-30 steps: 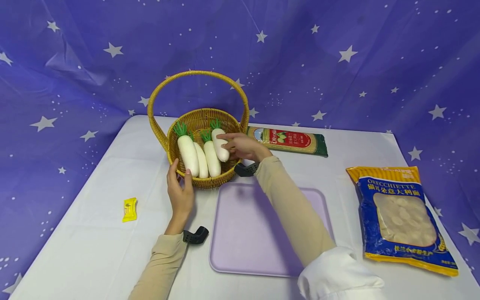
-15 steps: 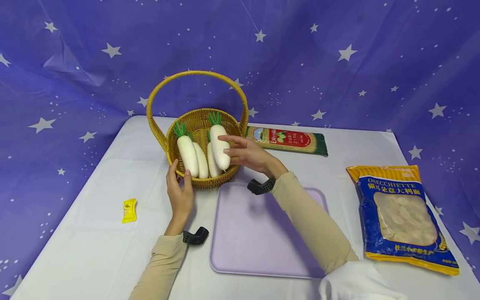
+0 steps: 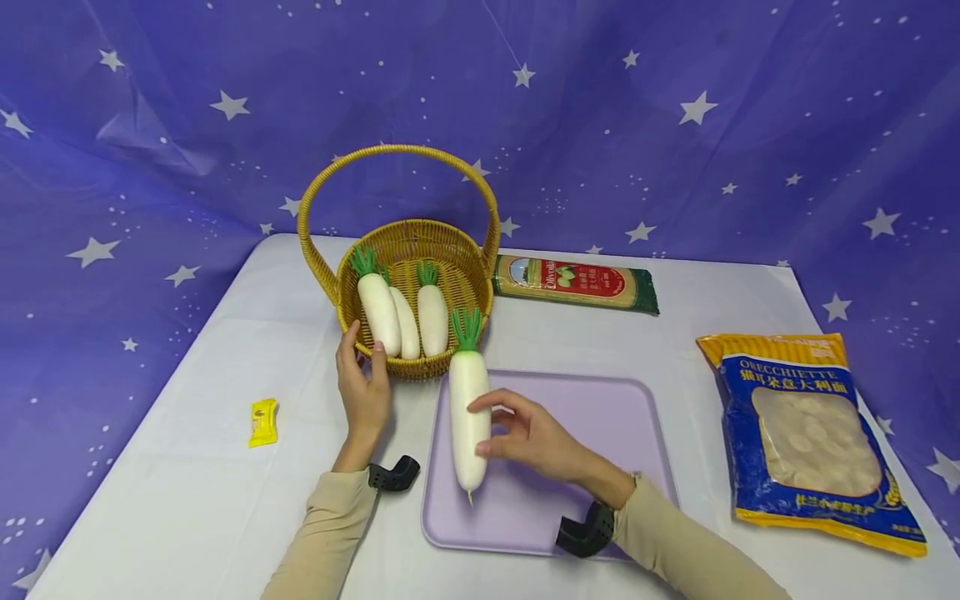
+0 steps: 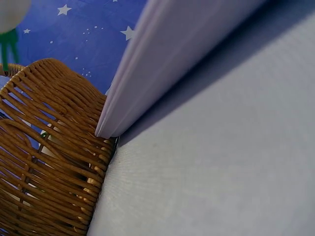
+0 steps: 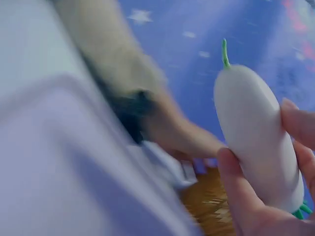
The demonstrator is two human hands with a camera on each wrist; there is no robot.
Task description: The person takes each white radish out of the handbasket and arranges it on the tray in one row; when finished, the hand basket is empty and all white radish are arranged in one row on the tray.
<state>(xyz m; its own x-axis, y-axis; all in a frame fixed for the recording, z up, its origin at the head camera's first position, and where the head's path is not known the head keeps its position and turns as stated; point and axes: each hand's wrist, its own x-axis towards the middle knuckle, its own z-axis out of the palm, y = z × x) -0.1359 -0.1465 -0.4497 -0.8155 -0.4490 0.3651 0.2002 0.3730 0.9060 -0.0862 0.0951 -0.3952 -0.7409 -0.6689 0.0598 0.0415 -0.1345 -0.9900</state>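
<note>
A white radish (image 3: 470, 417) with a green top and a thin root tip hangs over the left part of the lilac tray (image 3: 577, 377). My right hand (image 3: 536, 437) pinches it from the right side, thumb and fingers on its body; the right wrist view shows the same radish (image 5: 256, 132) between them. My left hand (image 3: 365, 396) rests against the front left rim of the wicker basket (image 3: 397, 367), its fingers fairly straight. Inside the basket lie several more things, white radishes (image 3: 432, 321) with green tops. The left wrist view shows the basket's woven side (image 4: 54, 147), but no left fingers.
Behind the tray lies a long green-ended pasta packet (image 3: 577, 283). A blue and yellow orecchiette bag (image 3: 813, 442) is at the right. A small yellow wrapped piece (image 3: 263, 422) sits at the left. The basket's tall handle (image 3: 397, 150) arches above it.
My right hand has lifted one radish out of the basket and brought it toward me, over the tray. The left hand stays at the basket rim.
</note>
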